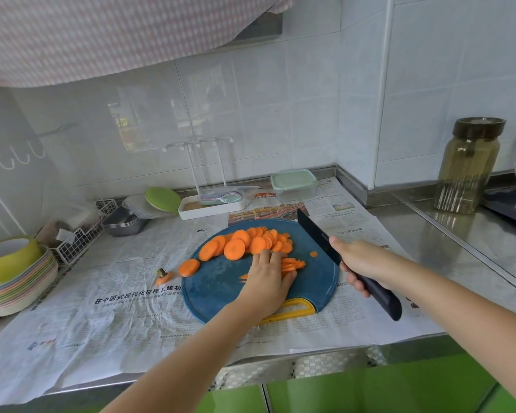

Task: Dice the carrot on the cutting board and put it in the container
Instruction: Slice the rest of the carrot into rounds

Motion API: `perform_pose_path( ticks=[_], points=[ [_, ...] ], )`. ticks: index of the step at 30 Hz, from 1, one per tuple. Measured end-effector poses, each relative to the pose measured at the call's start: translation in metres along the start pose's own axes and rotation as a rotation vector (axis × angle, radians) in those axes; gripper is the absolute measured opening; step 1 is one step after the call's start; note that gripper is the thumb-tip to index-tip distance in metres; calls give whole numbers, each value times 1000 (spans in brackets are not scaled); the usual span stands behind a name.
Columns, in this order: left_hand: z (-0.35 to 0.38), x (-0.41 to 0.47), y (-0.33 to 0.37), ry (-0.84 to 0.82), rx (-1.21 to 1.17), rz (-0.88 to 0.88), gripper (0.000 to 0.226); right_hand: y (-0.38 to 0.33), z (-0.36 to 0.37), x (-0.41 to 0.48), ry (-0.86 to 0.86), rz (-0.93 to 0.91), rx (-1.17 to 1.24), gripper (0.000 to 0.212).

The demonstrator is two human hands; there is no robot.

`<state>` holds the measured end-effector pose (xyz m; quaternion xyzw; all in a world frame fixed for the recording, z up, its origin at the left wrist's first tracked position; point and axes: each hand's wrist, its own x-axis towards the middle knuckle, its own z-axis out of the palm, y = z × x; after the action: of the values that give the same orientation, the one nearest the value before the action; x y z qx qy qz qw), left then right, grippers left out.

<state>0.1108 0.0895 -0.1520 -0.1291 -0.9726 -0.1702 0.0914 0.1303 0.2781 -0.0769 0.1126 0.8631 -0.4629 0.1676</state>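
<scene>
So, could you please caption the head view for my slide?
Left hand holds stacked carrot slices on the blue cutting board; right hand grips a black knife.

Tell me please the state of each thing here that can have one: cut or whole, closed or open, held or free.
carrot slices: cut into rounds, piled on the cutting board
carrot strips: cut, held down by the left hand
knife: gripped by the right hand, blade apart from the strips
carrot top: cut off, on the newspaper
container: closed, lid on
glass jar: closed, lid on
</scene>
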Motion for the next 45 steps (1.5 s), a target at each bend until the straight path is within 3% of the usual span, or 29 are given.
perform_pose_path(
  ticks=[3,14,20,23,25,27,30,38,45],
  points=[
    [2,1,-2,17,83,-28,46,5,-6,-1,-2,15,17,58],
    [3,2,6,16,2,-100,50,32,21,-21,-62,28,15,56],
    [-20,-8,-8,-18,-85,-146,92,28,34,-26,-62,-5,-10,61],
    [-30,-23,-27,-94,-203,-234,100,28,35,-26,-61,8,-5,62],
    [-37,-31,-37,-42,-264,-254,91,28,35,-27,-59,12,-3,61],
    [-48,-32,-48,33,-276,-230,60,27,35,-28,-63,9,4,60],
    [-63,-26,-62,-56,-208,-249,27,27,34,-28,-62,8,7,57],
    [-67,-11,-55,-154,-196,-295,8,27,36,-29,-69,8,13,56],
    [-60,-6,-48,-162,-214,-330,9,26,36,-31,-64,13,8,57]
  ],
)
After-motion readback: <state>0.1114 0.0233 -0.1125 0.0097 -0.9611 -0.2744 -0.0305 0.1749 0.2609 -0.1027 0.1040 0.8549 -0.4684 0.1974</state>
